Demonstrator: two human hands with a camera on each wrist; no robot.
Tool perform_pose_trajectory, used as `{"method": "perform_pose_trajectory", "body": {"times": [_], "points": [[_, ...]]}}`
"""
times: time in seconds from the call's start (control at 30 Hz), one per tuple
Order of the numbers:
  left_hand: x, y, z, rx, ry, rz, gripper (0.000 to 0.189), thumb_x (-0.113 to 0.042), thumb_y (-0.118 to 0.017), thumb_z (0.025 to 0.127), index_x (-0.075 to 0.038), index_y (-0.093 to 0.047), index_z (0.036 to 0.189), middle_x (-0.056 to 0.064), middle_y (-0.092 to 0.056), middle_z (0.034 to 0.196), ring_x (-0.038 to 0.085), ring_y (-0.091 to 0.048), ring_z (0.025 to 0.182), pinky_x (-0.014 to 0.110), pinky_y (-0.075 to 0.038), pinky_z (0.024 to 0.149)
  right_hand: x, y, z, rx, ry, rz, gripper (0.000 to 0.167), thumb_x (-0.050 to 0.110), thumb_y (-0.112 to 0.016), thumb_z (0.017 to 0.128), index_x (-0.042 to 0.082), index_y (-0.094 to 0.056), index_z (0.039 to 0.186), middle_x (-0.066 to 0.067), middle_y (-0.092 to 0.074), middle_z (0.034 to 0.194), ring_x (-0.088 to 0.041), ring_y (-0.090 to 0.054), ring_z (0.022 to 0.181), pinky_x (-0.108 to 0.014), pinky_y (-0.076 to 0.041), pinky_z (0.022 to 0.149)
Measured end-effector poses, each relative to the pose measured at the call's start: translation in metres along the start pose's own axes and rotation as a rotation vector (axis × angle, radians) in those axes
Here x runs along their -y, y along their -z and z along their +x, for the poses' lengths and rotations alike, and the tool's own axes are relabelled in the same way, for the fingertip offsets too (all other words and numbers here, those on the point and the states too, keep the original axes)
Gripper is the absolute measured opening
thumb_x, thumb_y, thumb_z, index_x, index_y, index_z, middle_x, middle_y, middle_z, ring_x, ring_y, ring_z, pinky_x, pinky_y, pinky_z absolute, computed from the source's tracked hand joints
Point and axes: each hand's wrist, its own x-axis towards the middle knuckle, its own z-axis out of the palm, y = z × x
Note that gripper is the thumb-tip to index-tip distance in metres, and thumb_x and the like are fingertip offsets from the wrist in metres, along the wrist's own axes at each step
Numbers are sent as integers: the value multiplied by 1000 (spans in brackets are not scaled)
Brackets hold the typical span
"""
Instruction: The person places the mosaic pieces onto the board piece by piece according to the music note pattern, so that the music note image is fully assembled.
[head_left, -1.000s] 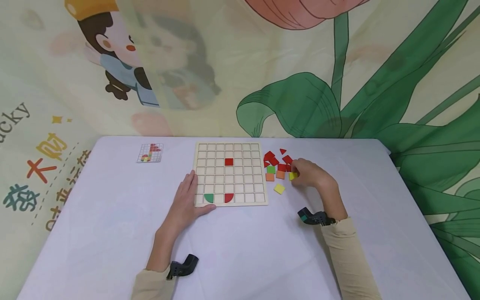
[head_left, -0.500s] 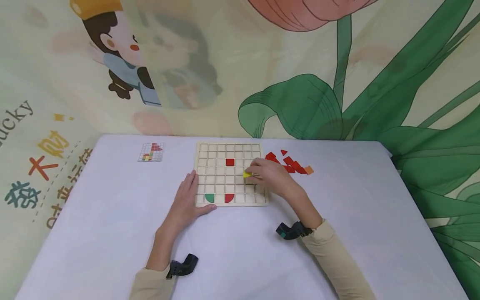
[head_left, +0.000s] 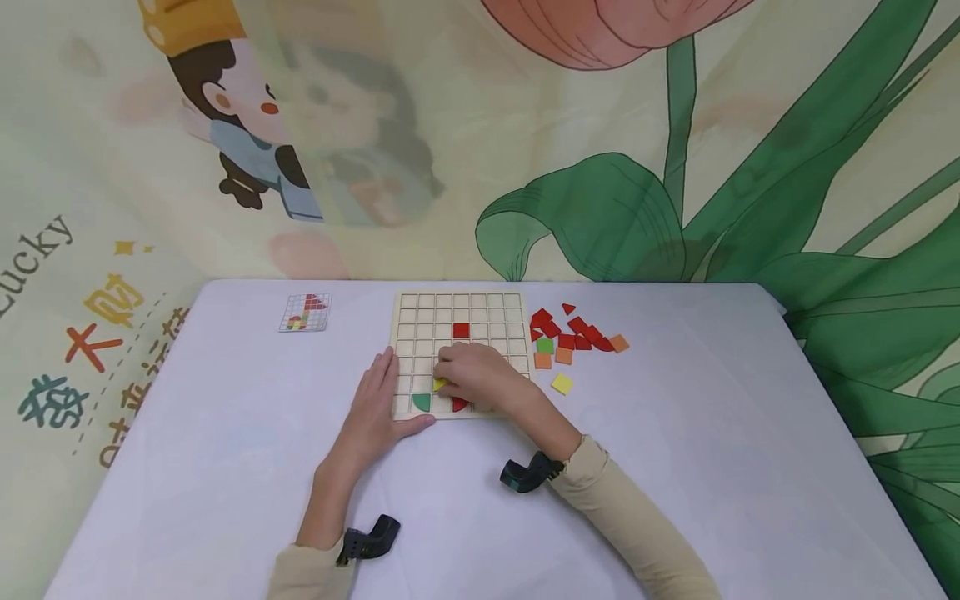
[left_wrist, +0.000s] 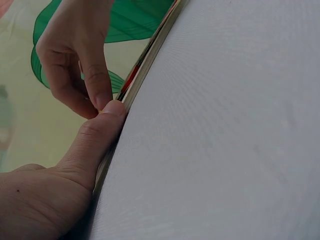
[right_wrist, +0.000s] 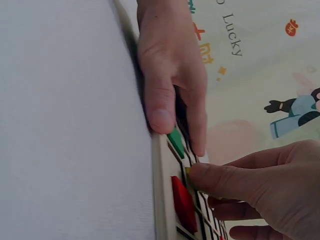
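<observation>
A wooden grid board (head_left: 480, 315) lies on the table. It bears a red square tile (head_left: 461, 331) near the middle, a green quarter-circle tile (head_left: 422, 402) and a red quarter-circle tile (right_wrist: 184, 204) in its front row. My right hand (head_left: 480, 377) is over the board's lower middle, pinching a yellow tile (head_left: 439, 384) between thumb and fingers, just behind the front row. Most of that tile is hidden by the fingers. My left hand (head_left: 371, 398) rests against the board's front left corner, fingers straight along the left side, thumb (left_wrist: 97, 132) at the front edge.
Right of the board lie loose red tiles (head_left: 551, 327), a green square tile (head_left: 545, 345), several orange tiles (head_left: 543, 360) and a yellow square tile (head_left: 562, 383). A gridded pattern card (head_left: 305, 312) lies at the back left. A printed cloth (head_left: 600, 208) hangs behind the table.
My right hand has picked up the yellow tile from the loose tiles on the right and carried it left over the board's lower middle. My left hand stays at the board's corner.
</observation>
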Motion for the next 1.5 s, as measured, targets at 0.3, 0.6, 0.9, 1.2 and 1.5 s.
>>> {"method": "perform_pose_trajectory", "body": {"times": [0.3, 0.6, 0.9, 1.2, 1.5], "points": [[0, 1, -2, 5, 0, -6, 113, -47, -79, 76, -4, -11, 156, 13, -6, 165, 33, -8, 152, 52, -21, 121, 6, -4, -1, -32, -19, 9, 12, 26, -69, 91, 16, -70, 97, 4, -64, 92, -13, -53, 84, -23, -49, 76], [2, 1, 1, -3, -12, 6, 113, -48, -80, 75, -4, -12, 156, 12, -6, 165, 34, -9, 152, 52, -25, 120, 8, -1, -3, -10, -100, 104, 19, 27, -67, 92, 15, -75, 105, 1, -63, 110, -13, -53, 99, -22, -50, 83], [2, 1, -1, -9, -21, 7, 113, -46, -80, 76, -3, -11, 155, 13, -6, 165, 34, -7, 152, 52, -21, 121, -36, 35, -25, -81, -338, 240, 32, 24, -69, 90, 11, -69, 120, -6, -63, 122, -22, -60, 110, -36, -55, 91], [0, -2, -1, -21, -36, 17, 113, -46, -80, 76, -2, -12, 155, 13, -7, 165, 33, -6, 152, 51, -20, 122, -112, 66, -92, -50, -630, 350, 34, 6, -55, 94, -1, -60, 127, -21, -60, 127, -36, -59, 112, -48, -55, 91], [0, -1, -2, -8, -23, 2, 113, -44, -80, 76, -1, -11, 155, 14, -6, 165, 34, -6, 152, 52, -17, 122, -135, 69, -116, 142, -803, 438, 43, 6, -52, 90, 0, -53, 133, -25, -55, 128, -38, -53, 114, -46, -55, 89]]}}
